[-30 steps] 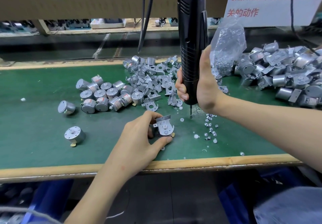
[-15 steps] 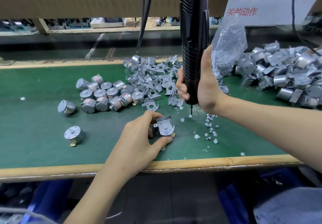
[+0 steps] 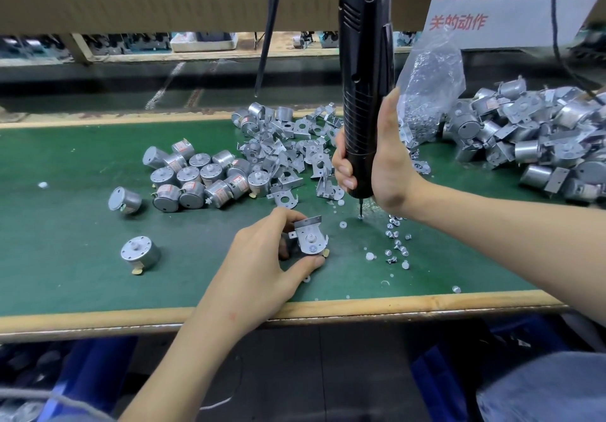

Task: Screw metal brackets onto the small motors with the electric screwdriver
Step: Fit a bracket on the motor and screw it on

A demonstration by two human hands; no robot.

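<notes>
I think I am picking up a screw (image 3: 360, 216) with the driver (image 3: 364, 93) tip. My right hand (image 3: 383, 165) grips the driver. My left hand (image 3: 259, 257) holds the motor (image 3: 288, 243), bracket (image 3: 311, 236) on top, on the mat (image 3: 196, 274) just left of the tip. Next the screw should go straight down into a bracket hole.

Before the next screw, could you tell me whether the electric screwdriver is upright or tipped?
Upright: the right hand holds the electric screwdriver near vertical, its bit pointing down at the green mat.
</notes>
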